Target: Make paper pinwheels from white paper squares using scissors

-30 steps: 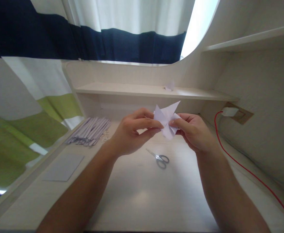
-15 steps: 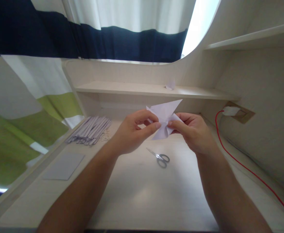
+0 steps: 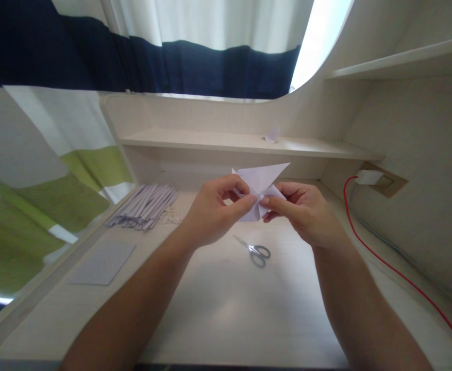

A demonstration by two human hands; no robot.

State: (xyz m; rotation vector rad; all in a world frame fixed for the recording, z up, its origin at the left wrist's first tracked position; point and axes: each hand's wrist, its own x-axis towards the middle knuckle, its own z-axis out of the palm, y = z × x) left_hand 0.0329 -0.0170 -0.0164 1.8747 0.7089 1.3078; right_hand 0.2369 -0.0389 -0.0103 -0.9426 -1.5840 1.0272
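Note:
Between my hands, above the desk, is a white paper pinwheel (image 3: 262, 176) with pointed blades drawn in toward its centre. My left hand (image 3: 220, 211) is closed on its left side, thumb at the middle. From the right, my right hand (image 3: 299, 208) pinches the paper, its thumb close beside the left thumb near the centre. My fingers hide part of the folds, and I cannot tell whether anything small is held at the centre. Below the hands, a pair of scissors (image 3: 255, 253) with dark handles lies on the desk.
Rolled paper sticks (image 3: 143, 206) lie in a pile at the left, with small pale pieces (image 3: 169, 215) beside them. Nearer is a stack of paper (image 3: 102, 264). A folded paper piece (image 3: 272, 135) stands on the shelf (image 3: 195, 139). A red cable (image 3: 388, 265) runs down the right side.
The pinwheel has tilted slightly, its upper blade lower than before. My right hand has shifted a little left, bringing its thumb closer to the centre and the left thumb.

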